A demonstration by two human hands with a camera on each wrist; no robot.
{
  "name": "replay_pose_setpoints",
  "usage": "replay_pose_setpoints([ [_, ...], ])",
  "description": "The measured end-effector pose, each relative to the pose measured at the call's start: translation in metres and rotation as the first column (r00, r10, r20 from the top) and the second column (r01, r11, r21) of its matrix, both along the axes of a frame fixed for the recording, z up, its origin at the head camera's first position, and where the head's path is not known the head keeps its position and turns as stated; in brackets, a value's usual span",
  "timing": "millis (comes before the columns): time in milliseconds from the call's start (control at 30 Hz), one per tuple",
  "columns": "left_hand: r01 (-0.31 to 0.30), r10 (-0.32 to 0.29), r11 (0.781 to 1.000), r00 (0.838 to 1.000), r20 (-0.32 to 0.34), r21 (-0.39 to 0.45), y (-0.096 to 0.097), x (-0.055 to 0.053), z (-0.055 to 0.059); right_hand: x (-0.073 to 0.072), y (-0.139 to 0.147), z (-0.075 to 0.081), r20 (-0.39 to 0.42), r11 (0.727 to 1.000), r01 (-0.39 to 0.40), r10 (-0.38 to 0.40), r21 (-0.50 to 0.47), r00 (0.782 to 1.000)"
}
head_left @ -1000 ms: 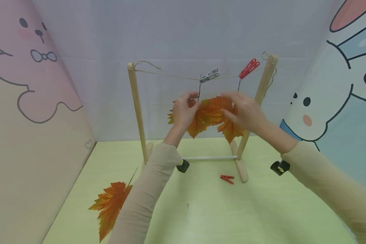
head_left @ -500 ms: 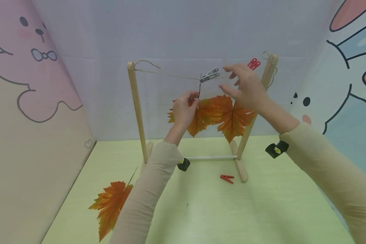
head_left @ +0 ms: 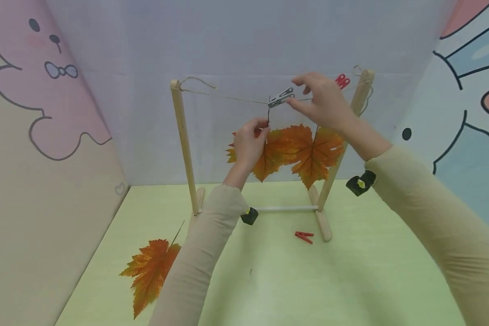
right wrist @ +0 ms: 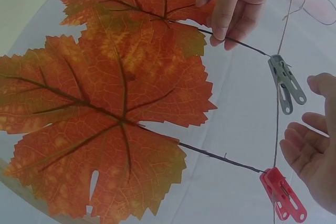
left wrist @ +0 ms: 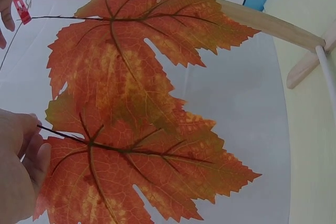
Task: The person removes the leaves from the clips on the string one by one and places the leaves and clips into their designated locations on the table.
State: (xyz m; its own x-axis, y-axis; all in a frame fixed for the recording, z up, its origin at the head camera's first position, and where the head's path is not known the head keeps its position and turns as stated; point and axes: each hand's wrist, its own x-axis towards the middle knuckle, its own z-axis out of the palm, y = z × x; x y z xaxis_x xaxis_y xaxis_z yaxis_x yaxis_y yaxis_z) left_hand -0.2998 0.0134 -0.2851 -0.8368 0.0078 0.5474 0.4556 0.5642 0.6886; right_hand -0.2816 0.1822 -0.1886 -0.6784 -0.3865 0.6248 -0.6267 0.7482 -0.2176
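Note:
My left hand (head_left: 248, 142) pinches the dark stem of an orange maple leaf (left wrist: 147, 177), just below the twine. A grey clothespin (right wrist: 286, 85) clips the top of that stem to the twine (right wrist: 276, 135). Thumb and fingers spread apart, my right hand (head_left: 326, 102) is close to the clothespin's handle ends; a gap shows between them in the right wrist view. A second maple leaf (right wrist: 115, 124) hangs beside the first and overlaps it, its stem clipped by a red clothespin (right wrist: 283, 195).
The twine runs between two wooden posts (head_left: 183, 145), joined low down by a white crossbar (head_left: 287, 208). On the pale green table (head_left: 301, 285) lie another maple leaf (head_left: 151, 267), partly behind my left sleeve, and a red clothespin (head_left: 304, 237). Cartoon-printed panels flank the sides.
My right hand has risen from the hanging leaves to the twine, then moved left to the grey clothespin. The left hand has stayed at the stem.

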Motion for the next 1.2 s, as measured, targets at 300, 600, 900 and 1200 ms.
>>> replay_pose_setpoints([
  [300,0.023,-0.023,1.000,1.000,0.007,0.011,-0.0014,0.0033,-0.0018,-0.0030,-0.0020,0.0023,0.080,1.000,0.018,-0.020,0.025,0.997],
  [600,0.032,-0.033,0.999,0.999,0.023,0.022,0.0011,0.0046,-0.0033,-0.0026,-0.0018,0.0030,0.158,1.000,0.023,-0.024,0.006,0.987],
  [900,0.055,-0.055,0.998,0.999,-0.001,0.020,0.0011,0.0048,-0.0058,-0.0012,-0.0041,0.0071,0.253,0.993,0.045,-0.015,-0.113,0.967],
  [1200,0.064,-0.064,0.998,0.998,-0.025,0.008,0.0003,0.0057,-0.0074,0.0028,-0.0045,0.0075,0.183,0.987,0.089,-0.064,-0.134,0.981],
])
